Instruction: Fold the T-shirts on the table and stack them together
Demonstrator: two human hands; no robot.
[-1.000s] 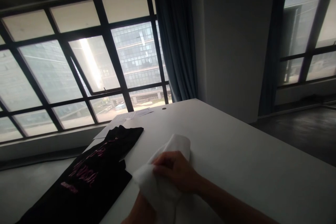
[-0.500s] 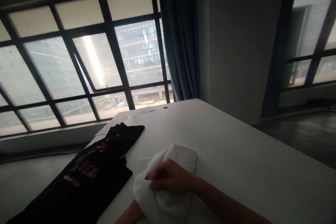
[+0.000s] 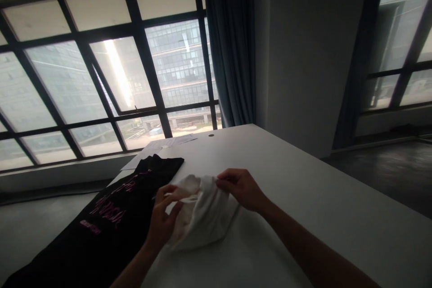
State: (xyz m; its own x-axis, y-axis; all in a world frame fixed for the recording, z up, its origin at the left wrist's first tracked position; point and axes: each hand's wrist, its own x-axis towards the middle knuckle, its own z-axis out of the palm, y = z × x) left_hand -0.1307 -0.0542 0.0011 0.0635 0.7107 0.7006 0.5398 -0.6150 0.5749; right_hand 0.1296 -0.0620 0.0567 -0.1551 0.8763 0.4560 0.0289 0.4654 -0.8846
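1. Between the two hands is a white cloth [image 3: 212, 216], bunched into a loose, open shape; its hollow side faces the left hand and shows a creamier inside.
2. At the cloth's upper edge, the right hand [image 3: 241, 189] has thumb and fingers pinched together on the fabric.
3. Opposite it, the left hand [image 3: 162, 222] curls at the near rim of the hollow, with a gap showing between thumb and fingers; whether their tips grip the fabric, I cannot tell.
4. Left of the left hand lies a black garment [image 3: 111, 216] with pink lettering.
5. Under and around both hands spreads a white table [image 3: 286, 198]; how much of the cloth rests on it is unclear.
6. Well beyond the hands, at the table's far end, lie papers [image 3: 168, 141], with a dark curtain [image 3: 232, 54] farther off.
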